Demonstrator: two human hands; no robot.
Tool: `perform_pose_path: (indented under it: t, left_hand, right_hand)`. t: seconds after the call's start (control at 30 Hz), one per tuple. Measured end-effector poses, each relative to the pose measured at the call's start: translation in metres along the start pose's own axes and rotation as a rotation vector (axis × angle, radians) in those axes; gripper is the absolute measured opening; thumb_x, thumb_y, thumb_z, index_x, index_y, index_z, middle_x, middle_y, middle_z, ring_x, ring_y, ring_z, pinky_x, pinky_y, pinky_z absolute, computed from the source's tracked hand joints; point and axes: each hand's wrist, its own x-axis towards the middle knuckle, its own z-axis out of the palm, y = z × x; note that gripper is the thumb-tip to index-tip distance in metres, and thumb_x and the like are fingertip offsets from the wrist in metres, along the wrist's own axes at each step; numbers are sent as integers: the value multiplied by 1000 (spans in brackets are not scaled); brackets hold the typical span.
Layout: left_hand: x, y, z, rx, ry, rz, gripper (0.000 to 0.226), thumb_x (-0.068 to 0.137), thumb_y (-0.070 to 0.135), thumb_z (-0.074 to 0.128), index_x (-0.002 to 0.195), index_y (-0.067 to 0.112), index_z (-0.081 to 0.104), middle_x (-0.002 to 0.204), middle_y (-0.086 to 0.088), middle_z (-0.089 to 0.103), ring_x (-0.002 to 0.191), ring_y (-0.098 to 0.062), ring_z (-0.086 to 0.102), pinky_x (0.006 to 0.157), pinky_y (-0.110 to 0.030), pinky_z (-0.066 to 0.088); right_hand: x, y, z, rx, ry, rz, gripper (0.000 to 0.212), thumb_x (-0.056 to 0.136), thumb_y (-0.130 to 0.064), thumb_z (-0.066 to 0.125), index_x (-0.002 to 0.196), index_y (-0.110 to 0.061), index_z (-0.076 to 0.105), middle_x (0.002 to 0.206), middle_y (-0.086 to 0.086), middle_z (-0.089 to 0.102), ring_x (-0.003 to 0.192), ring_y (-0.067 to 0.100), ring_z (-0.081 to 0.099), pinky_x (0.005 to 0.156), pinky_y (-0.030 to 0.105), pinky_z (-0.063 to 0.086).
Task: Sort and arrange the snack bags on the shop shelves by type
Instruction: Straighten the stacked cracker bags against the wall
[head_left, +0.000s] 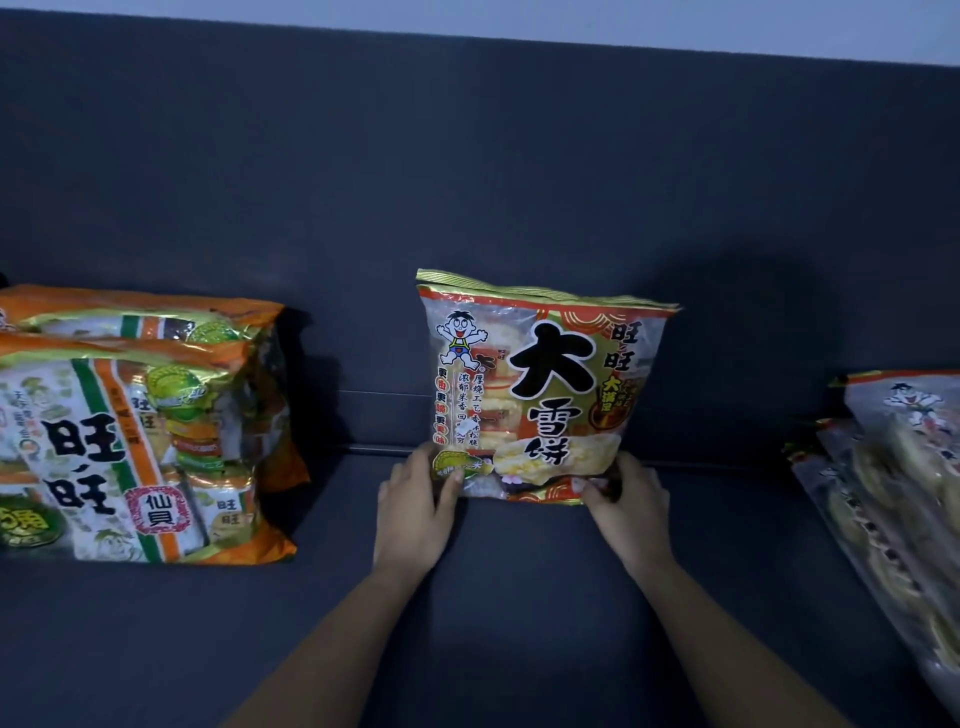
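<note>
A red and gold rice-cracker bag (540, 384) stands upright in the middle of the dark shelf (519, 597), leaning towards the back panel. My left hand (415, 514) grips its lower left corner, thumb on the front. My right hand (631, 506) pinches its lower right corner. At the left, two orange and green senbei bags (130, 447) stand one behind the other. At the right edge, several clear bags of round crackers (898, 499) lie tilted and overlapping.
The dark back panel (467, 182) rises behind the bags. Bare shelf shows between the middle bag and each side group, and in front of my hands.
</note>
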Motion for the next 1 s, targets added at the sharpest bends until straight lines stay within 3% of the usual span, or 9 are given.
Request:
perform_pose_path:
  t: [0.13, 0.27, 0.63, 0.87, 1.0]
  left_hand:
    - [-1, 1, -2, -33, 6, -16, 41, 96, 30, 49, 133, 14, 42, 124, -3, 57, 113, -22, 46, 89, -26, 26]
    - [-2, 2, -5, -99, 30, -103, 49, 93, 24, 53, 138, 13, 36, 125, -8, 54, 119, -24, 42, 100, -32, 27]
    - [0, -2, -1, -106, 78, -153, 62, 87, 30, 60, 139, 11, 30, 130, -5, 49, 121, -23, 39, 102, -33, 21]
    - [-1, -1, -3, -119, 103, -123, 68, 85, 30, 65, 139, 11, 30, 133, -6, 45, 125, -25, 38, 103, -38, 26]
    - [-16, 5, -2, -67, 165, -32, 86, 83, 28, 68, 148, 10, 15, 153, -11, 15, 140, -26, 14, 112, -45, 21]
  right_hand:
    - [-3, -3, 0, 0, -11, -54, 39, 84, -28, 66, 120, -17, 55, 110, 1, 61, 115, 23, 46, 95, 34, 27]
    - [-5, -5, 4, -56, -33, -147, 40, 86, -34, 63, 122, -19, 54, 111, -2, 60, 112, 21, 46, 86, 31, 25]
    - [-3, -13, 26, -302, 42, -212, 36, 88, -34, 58, 112, -8, 55, 104, 6, 59, 102, 26, 50, 84, 39, 36]
    - [-3, -12, 24, -194, 31, -180, 35, 85, -30, 62, 112, -8, 57, 106, 6, 58, 103, 25, 49, 84, 36, 34]
    - [-14, -10, 10, 171, -57, -80, 38, 87, -13, 61, 123, -12, 52, 109, -1, 49, 107, 18, 50, 95, 34, 41]
